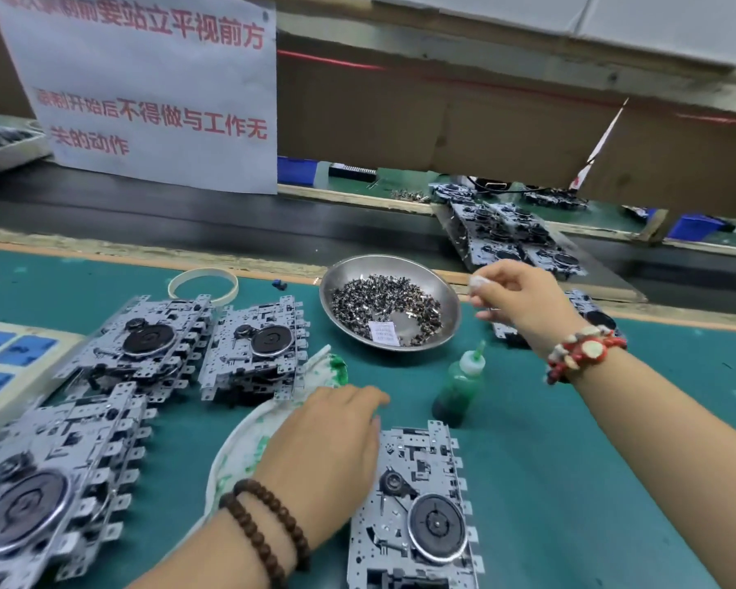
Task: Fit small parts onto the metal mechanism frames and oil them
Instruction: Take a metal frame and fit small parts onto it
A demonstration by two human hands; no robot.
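Observation:
A metal mechanism frame [417, 512] with a black flywheel lies flat near the front of the green mat. My left hand [328, 444] rests beside its left edge, fingers curled down over the frame's top corner. A steel bowl [447, 291] of several small dark parts stands further back. My right hand [523, 297] hovers at the bowl's right rim, its taped fingertips pinched together; any part between them is too small to see. A small green oil bottle [459, 382] with a white nozzle stands between bowl and frame.
Stacks of finished frames [145, 346] [256, 346] [47, 482] fill the left. A green-stained white dish [239, 457] lies under my left wrist. More frames [515, 235] sit on the black conveyor behind, and another frame [591, 316] lies under my right wrist. A tape ring [202, 282] lies near the mat's back edge.

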